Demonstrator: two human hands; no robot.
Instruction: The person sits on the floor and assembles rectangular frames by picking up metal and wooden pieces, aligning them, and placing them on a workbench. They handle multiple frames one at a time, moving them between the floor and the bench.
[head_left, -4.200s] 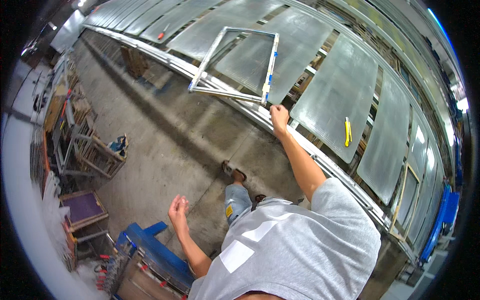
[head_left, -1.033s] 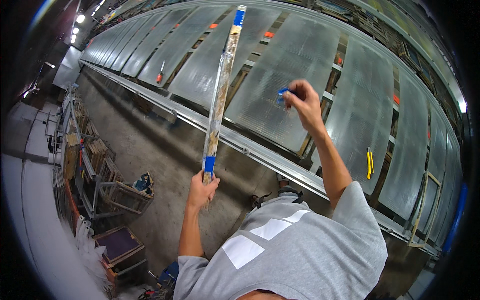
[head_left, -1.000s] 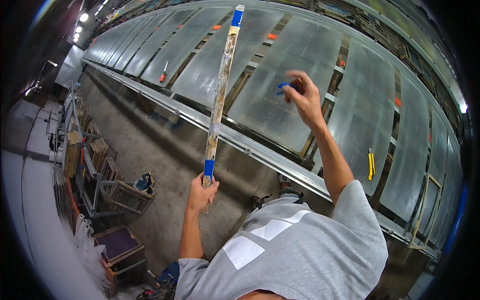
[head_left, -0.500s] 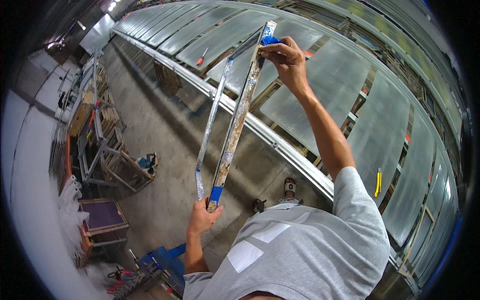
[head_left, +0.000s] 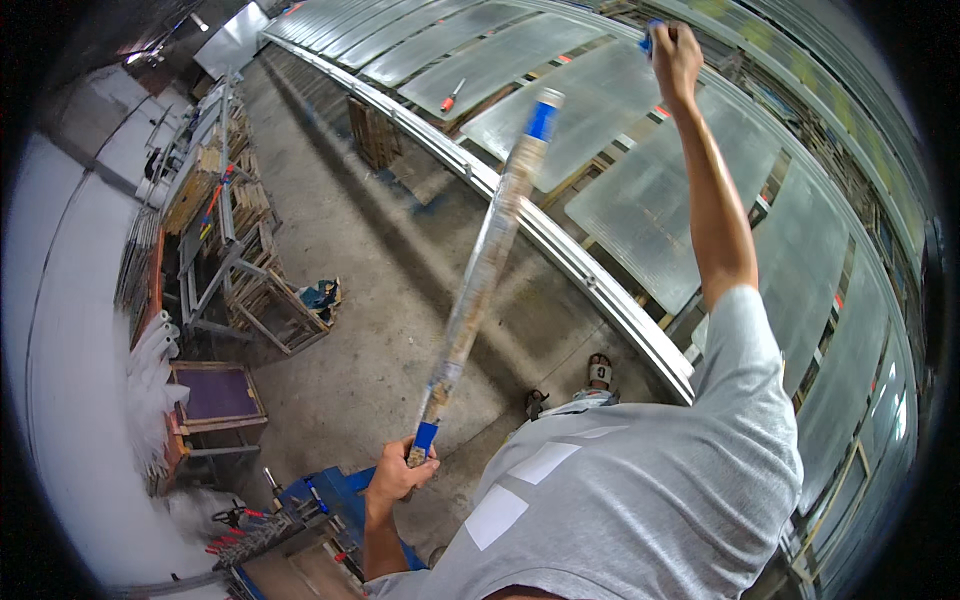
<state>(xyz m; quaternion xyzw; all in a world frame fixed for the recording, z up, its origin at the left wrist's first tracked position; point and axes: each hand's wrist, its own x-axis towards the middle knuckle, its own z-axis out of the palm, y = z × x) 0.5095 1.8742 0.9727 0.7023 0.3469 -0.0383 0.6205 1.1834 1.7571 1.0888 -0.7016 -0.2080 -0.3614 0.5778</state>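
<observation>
My left hand (head_left: 397, 470) is closed on the lower end of a worn, paint-stained frame (head_left: 480, 275), held up at a slant and seen almost edge-on, slightly blurred. A blue tape band (head_left: 424, 438) wraps it just above my fingers, and another blue tape patch (head_left: 541, 122) sits near its far end. Stretched far out to the upper right, my right hand (head_left: 677, 62) is closed on a small crumpled piece of blue tape (head_left: 648, 40), apart from the frame.
A long rack of flat metallic panels (head_left: 680, 200) runs along the right, edged by a white rail (head_left: 590, 285). On one panel lies a red-handled tool (head_left: 452, 96). Stacked wooden frames (head_left: 275, 310) and a blue bench (head_left: 345, 490) stand to the left, over a concrete floor (head_left: 350, 370).
My right hand has pulled away from the frame's far end, up and to the right, with blue tape in it. The frame has turned more edge-on; my left hand still grips it.
</observation>
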